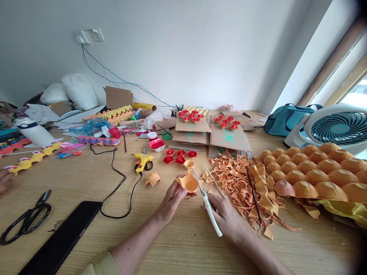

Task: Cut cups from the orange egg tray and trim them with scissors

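My left hand point(172, 200) pinches an orange egg carton cup point(190, 183) with a wavy cut rim. In my right hand point(225, 215) are scissors with white handles point(211, 215), their blades at the cup's right edge. Just beyond sits a small trimmed cup point(189, 164). Another cut cup point(153, 178) lies upside down to the left. Several red paper-pulp flowers point(180, 153) stand in rows behind. Orange scraps point(235, 183) are heaped right of my right hand, with dark and pale sticks lying on them.
A yellow glue gun point(140, 163) with its black cord, a black phone-like slab point(63, 238) and black scissors point(30, 217) lie leftward. Orange egg trays point(315, 168) and a white fan point(332, 126) stand right. Red flowers top cardboard sheets point(229, 139). Another person's hand point(5, 181) shows far left.
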A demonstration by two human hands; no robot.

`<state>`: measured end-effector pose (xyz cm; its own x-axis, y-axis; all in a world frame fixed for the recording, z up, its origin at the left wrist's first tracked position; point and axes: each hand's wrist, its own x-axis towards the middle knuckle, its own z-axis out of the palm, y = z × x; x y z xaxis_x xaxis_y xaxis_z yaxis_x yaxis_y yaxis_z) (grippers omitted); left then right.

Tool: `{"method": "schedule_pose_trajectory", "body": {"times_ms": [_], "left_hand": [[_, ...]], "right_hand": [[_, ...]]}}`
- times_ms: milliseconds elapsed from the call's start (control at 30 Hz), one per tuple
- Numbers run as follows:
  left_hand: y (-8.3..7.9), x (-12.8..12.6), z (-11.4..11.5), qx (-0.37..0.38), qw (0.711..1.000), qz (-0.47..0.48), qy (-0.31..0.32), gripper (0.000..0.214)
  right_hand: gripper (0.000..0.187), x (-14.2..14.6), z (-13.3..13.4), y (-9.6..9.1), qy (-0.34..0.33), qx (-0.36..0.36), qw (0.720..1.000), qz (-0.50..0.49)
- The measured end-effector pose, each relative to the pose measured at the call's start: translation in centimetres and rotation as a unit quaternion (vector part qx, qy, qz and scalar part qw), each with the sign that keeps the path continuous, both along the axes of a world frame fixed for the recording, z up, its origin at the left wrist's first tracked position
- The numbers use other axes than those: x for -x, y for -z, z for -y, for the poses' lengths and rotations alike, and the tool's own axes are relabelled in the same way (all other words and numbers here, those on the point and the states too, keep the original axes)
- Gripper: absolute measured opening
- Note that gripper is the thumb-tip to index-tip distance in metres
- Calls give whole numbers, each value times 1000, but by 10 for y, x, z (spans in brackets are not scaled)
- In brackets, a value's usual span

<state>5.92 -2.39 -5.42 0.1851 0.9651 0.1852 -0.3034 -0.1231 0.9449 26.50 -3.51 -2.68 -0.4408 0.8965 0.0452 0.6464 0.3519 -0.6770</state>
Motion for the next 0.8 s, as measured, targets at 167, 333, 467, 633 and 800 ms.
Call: {"method": "schedule_pose_trajectory", "body": {"times_ms": [167,333,467,633,800], "left_hand": [[6,0,-4,9,998,53,23,37],[1,-2,-5,18,995,88,41,35],[-3,-3,-4,28,996,80,19,33],[-2,-1,-5,21,998,62,18,33],[-4,-1,-6,13,998,64,6,36]], "right_hand": [[40,-1,-2,3,-16,43,998,-50],[41,-1,-5,8,-29,78,992,-99],[36,-2,-8,11,-9,43,994,-95],[31,-5,-10,9,-4,-58,998,-21],[27,-6,-11,10,-11,-89,996,18]]}}
